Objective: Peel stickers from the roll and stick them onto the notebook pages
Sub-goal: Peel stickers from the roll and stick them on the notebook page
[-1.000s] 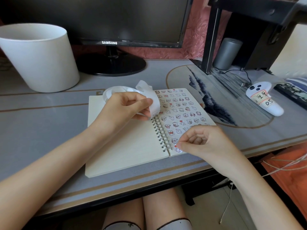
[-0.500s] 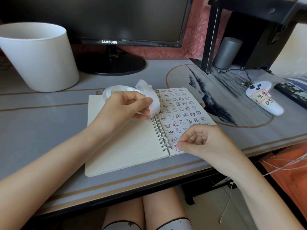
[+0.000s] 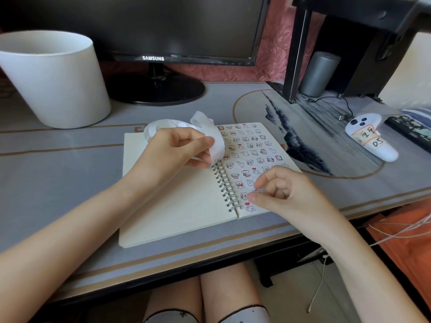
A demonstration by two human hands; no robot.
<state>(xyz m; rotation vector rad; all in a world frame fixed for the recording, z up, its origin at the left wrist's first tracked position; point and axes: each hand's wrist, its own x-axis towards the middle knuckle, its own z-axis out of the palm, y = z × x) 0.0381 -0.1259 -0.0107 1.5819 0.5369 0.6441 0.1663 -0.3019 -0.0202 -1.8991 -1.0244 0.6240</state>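
Note:
A spiral notebook [image 3: 175, 206] lies open on the desk mat. Its left page is blank, and the right page [image 3: 251, 145] is covered with several small cartoon stickers. My left hand [image 3: 172, 152] hovers over the top of the left page and pinches the white sticker roll [image 3: 210, 134], whose strip loops up and hangs down past my fingers toward the spiral. My right hand [image 3: 286, 194] sits over the lower part of the right page with fingers loosely curled. Its thumb tip is at the page beside a sticker. I see nothing held in it.
A large white bucket [image 3: 53, 78] stands at the back left. A black monitor [image 3: 151, 26] on its round stand is behind the notebook. A white controller [image 3: 370, 141], a grey cylinder [image 3: 319, 73] and a black shelf post [image 3: 296, 54] are to the right. The desk's front edge runs just below the notebook.
My right hand has moved a little up the right page and its fingers have loosened. My left hand keeps the roll in the same place.

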